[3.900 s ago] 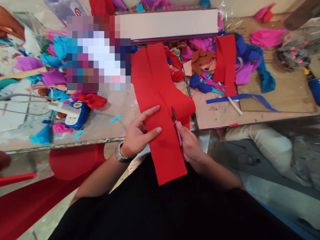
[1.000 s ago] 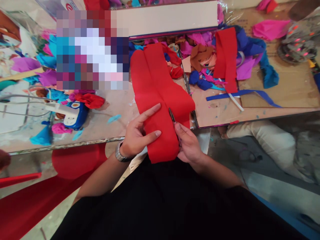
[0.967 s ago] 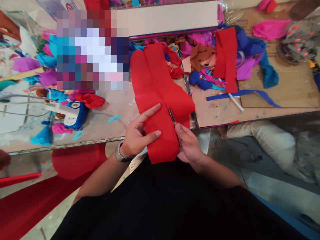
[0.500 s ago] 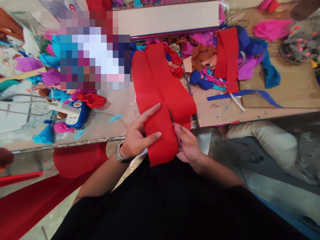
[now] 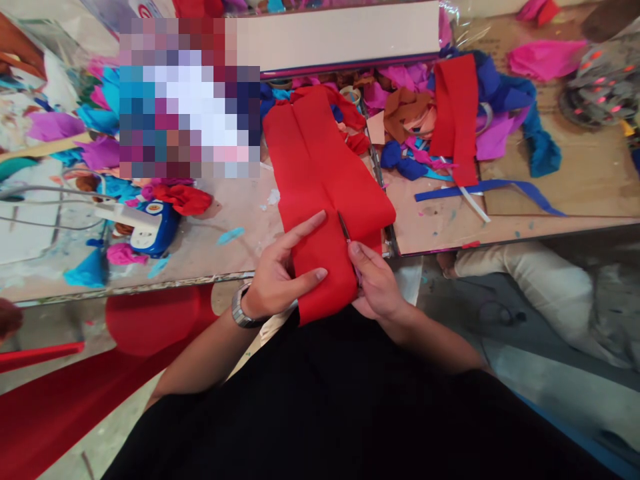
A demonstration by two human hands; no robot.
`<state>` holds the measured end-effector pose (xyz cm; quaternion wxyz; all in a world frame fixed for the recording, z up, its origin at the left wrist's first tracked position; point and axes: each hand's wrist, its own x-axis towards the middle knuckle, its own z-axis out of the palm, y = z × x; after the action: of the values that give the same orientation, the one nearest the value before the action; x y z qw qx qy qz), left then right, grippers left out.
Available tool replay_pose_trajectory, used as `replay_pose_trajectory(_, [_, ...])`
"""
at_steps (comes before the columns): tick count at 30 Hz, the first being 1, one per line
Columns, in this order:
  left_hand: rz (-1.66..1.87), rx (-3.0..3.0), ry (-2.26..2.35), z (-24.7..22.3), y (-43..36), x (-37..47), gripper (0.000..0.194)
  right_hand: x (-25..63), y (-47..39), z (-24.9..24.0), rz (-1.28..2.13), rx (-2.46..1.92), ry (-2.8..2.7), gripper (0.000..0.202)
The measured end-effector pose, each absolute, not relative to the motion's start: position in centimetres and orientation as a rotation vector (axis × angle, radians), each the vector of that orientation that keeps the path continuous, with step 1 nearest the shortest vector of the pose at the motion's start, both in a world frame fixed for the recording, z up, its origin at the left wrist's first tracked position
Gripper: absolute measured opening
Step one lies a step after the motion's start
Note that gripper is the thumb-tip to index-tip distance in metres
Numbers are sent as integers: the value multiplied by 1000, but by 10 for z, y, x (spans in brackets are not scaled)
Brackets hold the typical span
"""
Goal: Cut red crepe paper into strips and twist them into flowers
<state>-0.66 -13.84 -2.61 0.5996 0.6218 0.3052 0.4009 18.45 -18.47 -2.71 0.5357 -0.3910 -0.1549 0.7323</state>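
A wide strip of red material (image 5: 320, 180) runs from the tabletop down over its front edge toward my body, with a slit along its middle. My left hand (image 5: 283, 273) grips the strip's left side, thumb and index finger lying on top and the other fingers hidden beneath. My right hand (image 5: 375, 280) is closed on a pair of scissors (image 5: 345, 228) at the strip's right side. The dark blades point up and away along the slit; the handles are mostly hidden by the hand.
Crumpled coloured pieces and another red strip (image 5: 455, 113) lie at the back right. A blue and white power strip (image 5: 155, 230) with cables sits on the left of the table (image 5: 210, 260). Another person's leg (image 5: 535, 277) shows below the right side.
The scissors' tip shows more and stands slightly higher on the red strip. Both hands have shifted very slightly, and the strip's lower end has moved up a little.
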Motion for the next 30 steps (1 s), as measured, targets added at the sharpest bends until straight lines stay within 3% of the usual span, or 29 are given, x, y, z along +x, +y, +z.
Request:
replay_pose_trajectory(7, [970,1498,689,-29,-140,-5,83,184,-183,-28,1728,-961,-364,48])
replay_pose_trajectory(16, [1125,1345,818,-42,-126,2,63,189,-189,-29,1736,-1021,-350,46])
replay_pose_trajectory(30, [1057,1406,890,-31,-125,2,77,188,-189,-25,1761,-961,-319,46])
